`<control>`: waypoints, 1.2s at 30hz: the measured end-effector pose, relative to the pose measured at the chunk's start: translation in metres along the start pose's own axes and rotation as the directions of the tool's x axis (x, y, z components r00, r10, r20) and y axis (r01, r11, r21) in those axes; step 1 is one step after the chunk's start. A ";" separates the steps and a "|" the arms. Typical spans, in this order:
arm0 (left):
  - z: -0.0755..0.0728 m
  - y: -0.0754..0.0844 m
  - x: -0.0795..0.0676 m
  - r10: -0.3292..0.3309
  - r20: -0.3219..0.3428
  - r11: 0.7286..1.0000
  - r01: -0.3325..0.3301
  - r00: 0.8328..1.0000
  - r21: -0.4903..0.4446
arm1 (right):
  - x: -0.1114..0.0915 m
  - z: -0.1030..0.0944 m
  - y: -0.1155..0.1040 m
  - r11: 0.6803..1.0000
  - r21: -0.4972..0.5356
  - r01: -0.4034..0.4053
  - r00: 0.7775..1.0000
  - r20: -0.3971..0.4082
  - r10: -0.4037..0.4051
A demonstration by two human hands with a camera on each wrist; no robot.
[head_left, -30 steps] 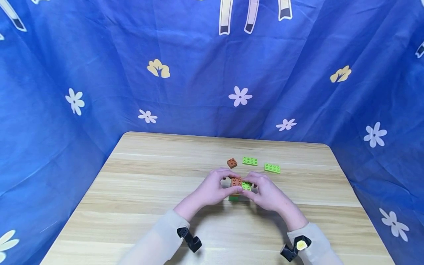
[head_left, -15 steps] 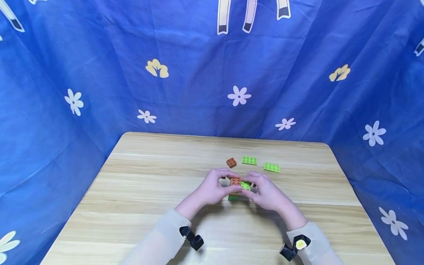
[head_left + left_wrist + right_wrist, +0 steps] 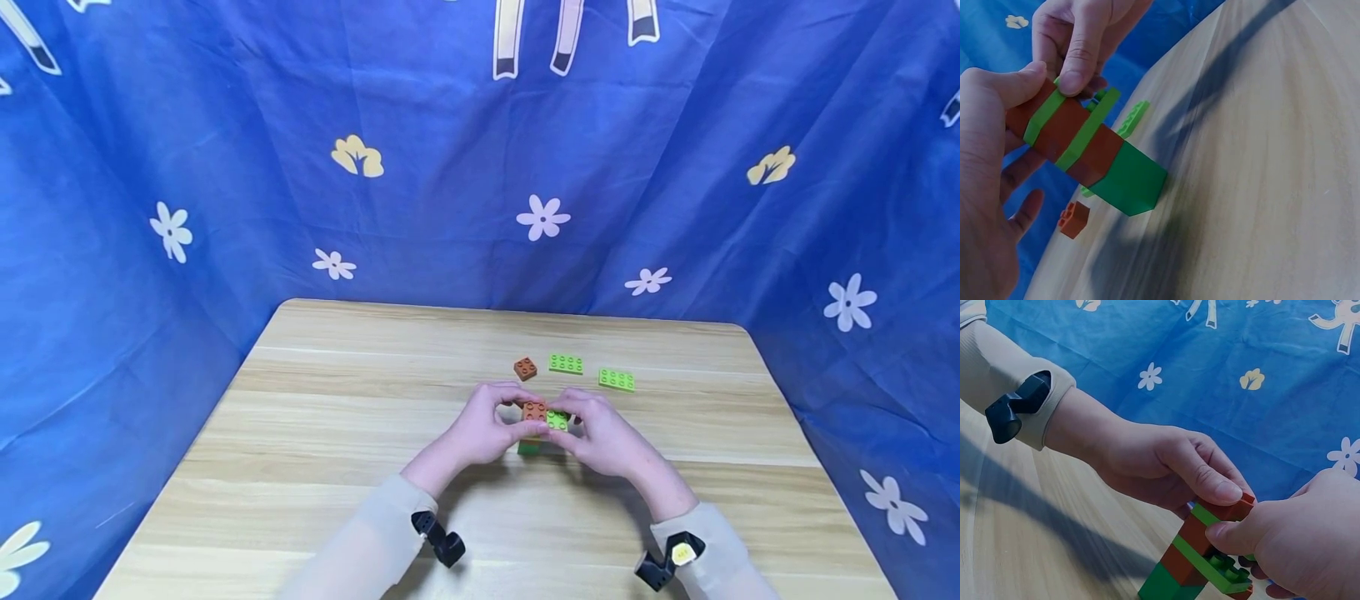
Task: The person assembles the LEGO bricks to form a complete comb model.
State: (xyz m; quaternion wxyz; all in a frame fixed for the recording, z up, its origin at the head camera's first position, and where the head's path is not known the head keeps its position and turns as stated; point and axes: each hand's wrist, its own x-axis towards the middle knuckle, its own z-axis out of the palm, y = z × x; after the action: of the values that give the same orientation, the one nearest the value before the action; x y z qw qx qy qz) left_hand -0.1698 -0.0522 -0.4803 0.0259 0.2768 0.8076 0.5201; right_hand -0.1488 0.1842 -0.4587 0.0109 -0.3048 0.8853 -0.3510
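Note:
A toy-brick tower stands on the table between the two hands. Its base is a dark green brick; above it, brown bricks alternate with light green plates. In the head view, the studs of the top brown brick show beside the studded end of a light green plate that sticks out to the right. My left hand grips the top brown brick between thumb and fingers. From the other side, my right hand pinches the upper light green plate at its projecting end. The right fingertips are partly hidden behind the tower.
Behind the hands lie a loose brown brick and two light green bricks, one in the middle and one farther right. A blue patterned curtain hangs around the wooden table.
The left forearm has shifted slightly to the right. Both hands keep their hold on the tower, and the loose bricks lie where they were.

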 end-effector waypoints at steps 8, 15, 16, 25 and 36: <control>0.000 0.001 -0.001 0.009 0.002 1.000 -0.009 1.000 0.023 | -0.001 0.001 0.000 1.000 -0.025 0.019 1.000 -0.009 -0.019; 0.000 0.000 -0.001 0.024 0.007 0.999 -0.024 1.000 0.045 | -0.002 0.000 0.003 0.999 -0.016 0.041 0.999 -0.014 -0.041; -0.001 0.000 -0.001 0.023 0.006 0.999 -0.024 1.000 0.048 | -0.003 -0.001 0.004 0.999 -0.013 0.039 0.999 -0.015 -0.039; 0.001 -0.002 -0.002 0.027 -0.007 0.998 -0.026 1.000 0.056 | -0.013 -0.012 0.011 1.000 0.020 -0.001 1.000 -0.024 0.001; 0.003 -0.003 -0.005 0.020 -0.016 0.997 -0.019 1.000 0.077 | -0.019 -0.028 0.027 0.996 0.092 0.005 0.999 -0.051 0.000</control>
State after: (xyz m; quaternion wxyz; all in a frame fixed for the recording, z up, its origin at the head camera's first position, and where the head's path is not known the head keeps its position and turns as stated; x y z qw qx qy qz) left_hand -0.1662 -0.0531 -0.4854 0.0034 0.2810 0.8243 0.4914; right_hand -0.1540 0.2269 -0.4581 0.0018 -0.2962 0.8678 -0.3989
